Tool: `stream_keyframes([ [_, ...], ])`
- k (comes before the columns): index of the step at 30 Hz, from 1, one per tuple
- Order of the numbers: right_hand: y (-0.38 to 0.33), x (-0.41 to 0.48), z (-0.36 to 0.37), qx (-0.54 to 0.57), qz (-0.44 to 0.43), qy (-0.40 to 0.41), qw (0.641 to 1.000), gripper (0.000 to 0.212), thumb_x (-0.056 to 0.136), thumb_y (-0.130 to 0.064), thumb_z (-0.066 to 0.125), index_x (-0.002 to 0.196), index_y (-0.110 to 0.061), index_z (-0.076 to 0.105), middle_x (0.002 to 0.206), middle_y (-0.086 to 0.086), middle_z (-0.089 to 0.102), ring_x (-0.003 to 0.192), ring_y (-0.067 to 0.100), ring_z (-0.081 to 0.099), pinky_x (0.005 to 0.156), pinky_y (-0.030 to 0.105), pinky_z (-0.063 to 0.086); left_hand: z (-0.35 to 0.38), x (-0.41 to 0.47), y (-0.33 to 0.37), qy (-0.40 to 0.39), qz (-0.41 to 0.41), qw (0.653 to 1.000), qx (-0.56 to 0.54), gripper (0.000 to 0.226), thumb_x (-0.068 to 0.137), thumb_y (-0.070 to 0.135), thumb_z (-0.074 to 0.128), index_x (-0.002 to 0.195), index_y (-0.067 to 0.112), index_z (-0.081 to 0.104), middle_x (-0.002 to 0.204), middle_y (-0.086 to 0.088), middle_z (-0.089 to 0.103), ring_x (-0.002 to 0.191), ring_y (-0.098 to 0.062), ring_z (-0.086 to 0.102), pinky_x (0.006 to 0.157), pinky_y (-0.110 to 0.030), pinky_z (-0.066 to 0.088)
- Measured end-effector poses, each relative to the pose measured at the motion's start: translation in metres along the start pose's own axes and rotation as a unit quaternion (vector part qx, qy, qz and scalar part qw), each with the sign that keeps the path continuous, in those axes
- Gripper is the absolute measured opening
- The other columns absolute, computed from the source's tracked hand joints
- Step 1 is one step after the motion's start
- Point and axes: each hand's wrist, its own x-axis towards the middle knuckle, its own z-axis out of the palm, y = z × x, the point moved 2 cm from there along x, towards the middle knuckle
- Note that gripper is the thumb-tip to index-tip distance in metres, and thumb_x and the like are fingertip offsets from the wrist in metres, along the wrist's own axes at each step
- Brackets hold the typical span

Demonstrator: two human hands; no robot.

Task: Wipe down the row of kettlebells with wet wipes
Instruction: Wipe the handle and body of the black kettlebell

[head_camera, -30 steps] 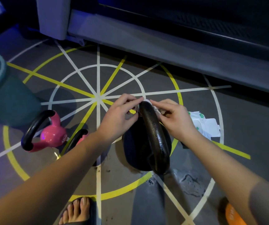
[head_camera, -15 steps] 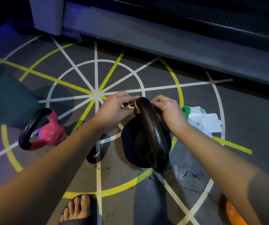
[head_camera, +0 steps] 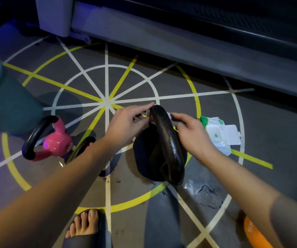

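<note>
A gym floor (head_camera: 269,122) painted with white and yellow circles and spokes is filling the view, with the grey base of a machine (head_camera: 180,45) running along its far edge and a teal bin (head_camera: 6,104) standing at the left. A black kettlebell (head_camera: 169,140) is sitting upright near the middle of the painted circle, its handle pointing away from the person. A pink kettlebell (head_camera: 58,142) is lying tilted to its left, well apart, and the dark handle of another one (head_camera: 83,145) is peeking out from behind the left forearm. A pack of wet wipes (head_camera: 223,135), lid flipped open, is lying on the floor just right of the black kettlebell. The left hand (head_camera: 128,126) is pinching one end of a wipe (head_camera: 169,114) draped over the far end of the handle, while the right hand (head_camera: 192,135), slightly blurred, is pinching the other end. A sandalled foot (head_camera: 85,224) is resting at the bottom edge.
</note>
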Motion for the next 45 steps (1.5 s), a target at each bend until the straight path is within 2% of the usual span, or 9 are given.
stream_keyframes([
  [2,-0.011,-0.022,-0.001,0.093,0.055,0.006,0.994,0.032,0.092,-0.044,0.051,0.106,-0.027,0.074,0.103,-0.010,0.074,0.103,0.015,0.067,0.101,0.045,0.049,0.002,0.000,0.004,0.049,-0.020,0.997,0.048,0.037,0.091,0.015,0.075,0.127,0.024,0.072,0.109,0.002,0.077,0.094,-0.011,0.071,0.085,-0.028,0.055],
  [7,-0.039,-0.064,0.020,-0.060,0.015,0.003,0.998,0.032,0.092,-0.059,0.056,0.104,-0.031,0.048,0.093,-0.003,0.065,0.093,0.024,0.064,0.081,0.042,0.054,0.014,-0.014,-0.019,-0.029,-0.101,0.982,0.160,0.014,0.095,0.025,0.068,0.093,0.019,0.080,0.085,-0.007,0.076,0.084,-0.029,0.070,0.074,-0.039,0.054],
  [18,-0.052,-0.056,0.035,-0.156,0.127,0.128,0.971,0.029,0.084,-0.047,0.062,0.097,-0.021,0.056,0.080,0.002,0.062,0.077,0.033,0.060,0.067,0.035,0.050,-0.032,0.001,0.034,0.085,-0.080,0.984,-0.135,0.019,0.106,0.034,0.050,0.103,0.015,0.052,0.083,0.001,0.069,0.081,-0.014,0.070,0.077,-0.040,0.059],
  [23,-0.052,-0.049,0.032,0.114,0.220,0.038,0.968,0.032,0.082,-0.040,0.076,0.087,-0.011,0.065,0.053,0.003,0.060,0.041,0.019,0.055,0.046,0.029,0.048,-0.044,-0.010,0.027,0.093,-0.105,0.976,-0.166,0.018,0.106,0.035,0.050,0.103,0.018,0.051,0.084,0.000,0.072,0.082,-0.015,0.073,0.080,-0.051,0.058],
  [28,-0.060,-0.054,0.043,0.142,0.250,0.087,0.954,0.027,0.079,-0.034,0.081,0.075,-0.013,0.064,0.049,0.003,0.055,0.040,0.018,0.049,0.046,0.027,0.043,-0.038,-0.060,-0.008,0.006,-0.197,0.970,-0.143,0.013,0.106,0.034,0.050,0.096,0.025,0.051,0.085,0.001,0.074,0.080,-0.008,0.073,0.078,-0.042,0.058],
  [34,-0.077,-0.066,0.081,0.345,0.328,0.164,0.864,0.021,0.086,-0.025,0.073,0.082,-0.008,0.060,0.046,0.004,0.054,0.038,0.019,0.050,0.046,0.027,0.046,-0.029,-0.091,-0.001,0.022,-0.298,0.883,-0.362,0.018,0.112,0.024,0.036,0.098,0.015,0.041,0.075,-0.014,0.073,0.071,-0.028,0.070,0.069,-0.034,0.055],
  [38,-0.073,-0.062,0.063,0.413,0.345,0.074,0.840,0.040,0.083,-0.045,0.075,0.093,-0.008,0.061,0.078,0.016,0.069,0.066,0.029,0.070,0.069,0.046,0.063,-0.001,-0.124,0.004,0.021,-0.318,0.880,-0.351,0.023,0.095,0.058,0.050,0.082,0.039,0.050,0.073,0.009,0.064,0.083,-0.025,0.065,0.081,-0.046,0.046],
  [42,-0.074,-0.047,0.049,0.466,0.341,0.057,0.815,0.036,0.089,-0.038,0.070,0.078,-0.008,0.056,0.073,0.009,0.060,0.058,0.022,0.062,0.055,0.029,0.056,0.005,-0.116,0.022,-0.001,-0.323,0.876,-0.357,0.031,0.087,0.069,0.052,0.080,0.039,0.051,0.080,-0.001,0.062,0.085,-0.030,0.057,0.088,-0.046,0.046],
  [45,-0.078,-0.039,0.063,0.503,0.345,0.073,0.789,0.034,0.093,-0.025,0.061,0.068,-0.013,0.041,0.060,0.005,0.044,0.047,0.019,0.046,0.050,0.027,0.043,0.009,-0.106,0.044,-0.008,-0.329,0.855,-0.400,0.029,0.103,0.046,0.051,0.090,0.021,0.047,0.067,-0.025,0.061,0.057,-0.037,0.062,0.059,-0.048,0.054],
])
